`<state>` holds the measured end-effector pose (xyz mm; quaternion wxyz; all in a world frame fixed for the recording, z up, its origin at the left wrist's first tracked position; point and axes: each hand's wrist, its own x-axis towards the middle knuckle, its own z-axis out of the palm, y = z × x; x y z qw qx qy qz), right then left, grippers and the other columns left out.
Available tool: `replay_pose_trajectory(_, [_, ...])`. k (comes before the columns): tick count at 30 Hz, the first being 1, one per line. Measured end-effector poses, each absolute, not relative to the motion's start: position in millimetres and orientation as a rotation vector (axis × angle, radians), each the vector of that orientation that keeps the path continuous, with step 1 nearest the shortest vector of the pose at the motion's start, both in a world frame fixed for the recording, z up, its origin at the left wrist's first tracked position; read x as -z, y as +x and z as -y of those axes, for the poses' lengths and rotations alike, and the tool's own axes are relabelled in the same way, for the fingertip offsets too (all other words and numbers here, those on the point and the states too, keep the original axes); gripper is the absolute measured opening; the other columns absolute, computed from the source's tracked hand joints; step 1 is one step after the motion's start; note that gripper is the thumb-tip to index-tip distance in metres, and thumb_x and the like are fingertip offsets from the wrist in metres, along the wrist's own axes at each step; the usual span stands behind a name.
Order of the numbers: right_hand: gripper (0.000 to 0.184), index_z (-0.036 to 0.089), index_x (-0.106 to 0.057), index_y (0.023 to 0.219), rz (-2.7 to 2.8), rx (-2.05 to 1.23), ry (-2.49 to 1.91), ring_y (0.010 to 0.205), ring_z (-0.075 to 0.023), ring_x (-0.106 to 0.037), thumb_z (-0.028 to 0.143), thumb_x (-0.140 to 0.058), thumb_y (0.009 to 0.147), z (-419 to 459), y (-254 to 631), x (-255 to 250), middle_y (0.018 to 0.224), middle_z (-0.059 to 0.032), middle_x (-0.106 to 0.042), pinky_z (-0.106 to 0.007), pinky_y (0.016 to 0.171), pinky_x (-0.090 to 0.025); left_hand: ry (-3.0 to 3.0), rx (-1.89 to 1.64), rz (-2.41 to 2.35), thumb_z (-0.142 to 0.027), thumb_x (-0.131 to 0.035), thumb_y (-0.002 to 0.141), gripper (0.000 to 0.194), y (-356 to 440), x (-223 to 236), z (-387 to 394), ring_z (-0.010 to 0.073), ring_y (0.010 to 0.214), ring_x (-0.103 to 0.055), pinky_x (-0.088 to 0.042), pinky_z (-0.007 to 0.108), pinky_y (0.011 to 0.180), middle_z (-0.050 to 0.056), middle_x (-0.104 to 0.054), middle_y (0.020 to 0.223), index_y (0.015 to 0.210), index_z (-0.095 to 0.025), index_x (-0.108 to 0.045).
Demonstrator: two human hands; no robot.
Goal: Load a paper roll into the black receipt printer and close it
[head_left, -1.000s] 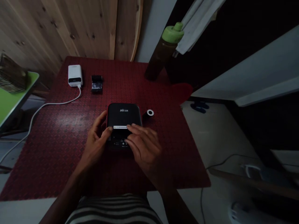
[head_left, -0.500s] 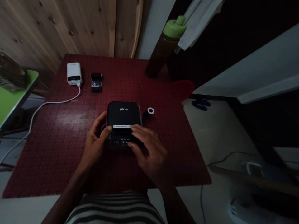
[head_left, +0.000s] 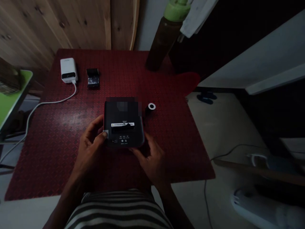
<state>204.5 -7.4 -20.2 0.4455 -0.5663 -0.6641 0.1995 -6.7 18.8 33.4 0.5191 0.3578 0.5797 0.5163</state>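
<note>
Black device (head_left: 124, 134) lies between left fingers (head_left: 94, 124) and right fingers (head_left: 152, 143) pinching its edges.

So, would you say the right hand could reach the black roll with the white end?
Probably yes: the roll lies just beyond the right hand with nothing visible between, though that hand is on the black device.

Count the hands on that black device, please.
2: the left hand holds the left side of the black device, and the right hand its near right corner. No others show.
</note>
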Motion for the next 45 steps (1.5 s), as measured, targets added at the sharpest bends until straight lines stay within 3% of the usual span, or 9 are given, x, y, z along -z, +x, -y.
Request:
replay_pose_trajectory(6, [0.048, 0.026, -0.067, 0.146, 1.63, -0.525, -1.378, 0.116, -0.0298, -0.083, 0.042, -0.081, 0.103, 6.3, 207.0, 21.3, 0.131, -0.0114, -0.084, -0.046, 0.099, -0.071, 0.879, -1.244, -1.405, -0.036, -0.081, 0.093, 0.051, -5.7, -33.0, -21.7, 0.0317, 0.14, -0.07, -0.061, 0.041, 0.109, 0.007, -0.075, 0.149, 0.143, -0.031, -0.075])
replay_pose_trajectory(17, [0.043, 0.026, -0.073, 0.143, 1.605, -0.556, -1.382, 0.112, -0.0294, -0.083, 0.037, -0.083, 0.102, 6.9, 206.1, 22.4, 0.128, -0.0101, -0.085, -0.044, 0.099, -0.069, 0.895, -1.276, -1.42, -0.031, -0.077, 0.091, 0.053, 0.8, -35.5, -25.3, 0.0309, 0.14, -0.071, -0.06, 0.042, 0.112, 0.008, -0.075, 0.15, 0.144, -0.024, -0.073])
replay_pose_trajectory(22, [0.043, 0.025, -0.074, 0.141, 1.608, -0.536, -1.381, 0.109, -0.0302, -0.084, 0.038, -0.083, 0.101, 6.2, 206.4, 21.6, 0.125, -0.0112, -0.086, -0.044, 0.096, -0.069, 0.947, -1.258, -1.436, -0.03, -0.073, 0.092, 0.055, 0.2, -35.0, -25.0, 0.0309, 0.134, -0.073, -0.063, 0.041, 0.103, 0.009, -0.076, 0.149, 0.147, -0.024, -0.072])
replay_pose_trajectory(27, [0.039, 0.024, -0.075, 0.138, 1.618, -0.603, -1.402, 0.112, -0.0307, -0.084, 0.038, -0.082, 0.102, 5.7, 205.8, 20.5, 0.127, -0.0122, -0.086, -0.045, 0.099, -0.069, 1.015, -1.292, -1.443, -0.033, -0.069, 0.099, 0.05, -1.8, -28.9, -20.1, 0.0298, 0.142, -0.068, -0.055, 0.043, 0.117, 0.006, -0.073, 0.153, 0.148, -0.027, -0.072])
replay_pose_trajectory(31, [0.043, 0.023, -0.075, 0.139, 1.625, -0.625, -1.384, 0.111, -0.0308, -0.085, 0.046, -0.079, 0.104, 9.2, 206.0, 18.2, 0.127, -0.0125, -0.086, -0.044, 0.099, -0.07, 0.94, -1.316, -1.395, -0.039, -0.072, 0.1, 0.052, -5.1, -22.5, -13.3, 0.0321, 0.145, -0.066, -0.055, 0.045, 0.117, 0.006, -0.072, 0.155, 0.151, -0.031, -0.071])
replay_pose_trajectory(34, [0.048, 0.022, -0.078, 0.135, 1.678, -0.621, -1.368, 0.102, -0.03, -0.087, 0.059, -0.074, 0.105, 8.5, 218.1, 8.5, 0.119, -0.0114, -0.088, -0.041, 0.089, -0.071, 0.914, -1.33, -1.362, -0.047, -0.073, 0.101, 0.053, -6.8, -19.7, -9.8, 0.0331, 0.145, -0.066, -0.056, 0.046, 0.116, 0.007, -0.071, 0.156, 0.152, -0.03, -0.07])
replay_pose_trajectory(36, [0.043, 0.023, -0.081, 0.13, 1.709, -0.587, -1.354, 0.094, -0.027, -0.087, 0.058, -0.065, 0.11, 1.2, 230.3, -5.4, 0.114, -0.0092, -0.089, -0.037, 0.082, -0.071, 0.923, -1.33, -1.334, -0.05, -0.072, 0.102, 0.055, -6.9, -18.6, -9.6, 0.0342, 0.144, -0.067, -0.058, 0.046, 0.113, 0.009, -0.07, 0.157, 0.152, -0.028, -0.068])
replay_pose_trajectory(41, [0.028, 0.026, -0.082, 0.127, 1.757, -0.448, -1.357, 0.115, -0.0251, -0.083, 0.037, -0.059, 0.114, -46.0, 230.0, -49.9, 0.126, -0.0065, -0.087, -0.04, 0.102, -0.065, 0.955, -1.361, -1.281, -0.052, -0.073, 0.102, 0.059, -6.5, -16.4, -11.5, 0.0352, 0.142, -0.069, -0.059, 0.048, 0.113, 0.013, -0.07, 0.155, 0.153, -0.025, -0.065])
replay_pose_trajectory(45, [0.032, 0.027, -0.081, 0.123, 1.814, -0.598, -1.338, 0.111, -0.0267, -0.081, 0.046, -0.056, 0.114, -83.4, 201.2, -57.5, 0.12, -0.0064, -0.087, -0.042, 0.097, -0.063, 0.932, -1.341, -1.244, -0.05, -0.073, 0.103, 0.057, -7.8, -14.1, -11.3, 0.0342, 0.143, -0.068, -0.056, 0.05, 0.118, 0.013, -0.07, 0.155, 0.154, -0.026, -0.064])
